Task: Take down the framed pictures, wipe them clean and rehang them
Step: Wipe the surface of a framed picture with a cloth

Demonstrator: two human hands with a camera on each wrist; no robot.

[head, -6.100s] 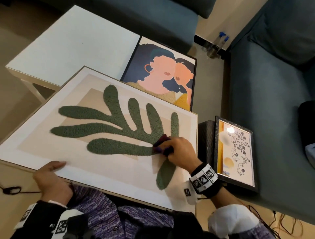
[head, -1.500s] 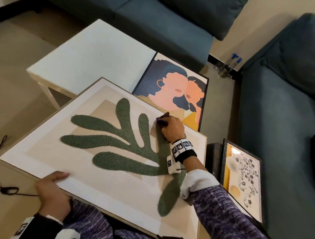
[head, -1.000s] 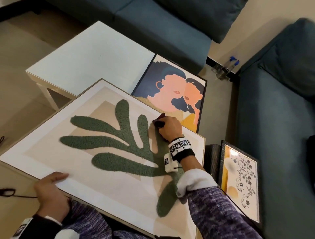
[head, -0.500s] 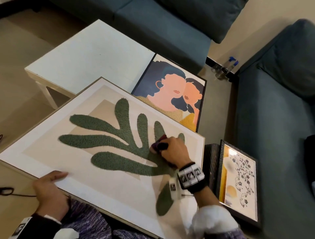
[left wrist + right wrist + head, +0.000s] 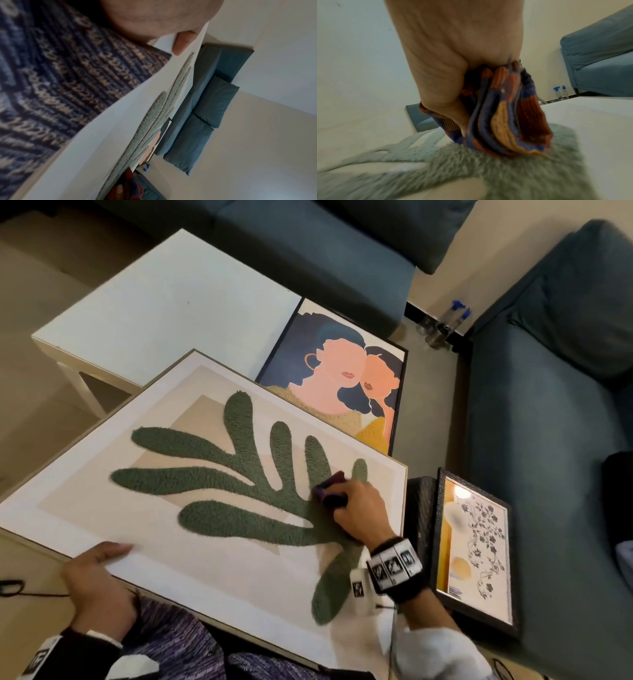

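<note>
On tufted green leaf (image 5: 239, 491): right hand (image 5: 359, 511) bunches striped cloth (image 5: 508, 121).

The leaf picture (image 5: 164, 508) lies tilted across the person's lap, nearest the camera. The left hand (image 5: 99, 587) grips its near left edge; the right hand (image 5: 359, 515) presses a cloth (image 5: 330, 491) onto its right part. Behind it stands a table (image 5: 164, 302), and a faces picture (image 5: 339, 378) leans against the table's right side. Right of the leaf picture, a floral picture (image 5: 476, 549) rests against a sofa (image 5: 548, 440). Another sofa (image 5: 308, 244) stands behind the table. Two bottles (image 5: 445, 326) stand on the floor between the sofas.
</note>
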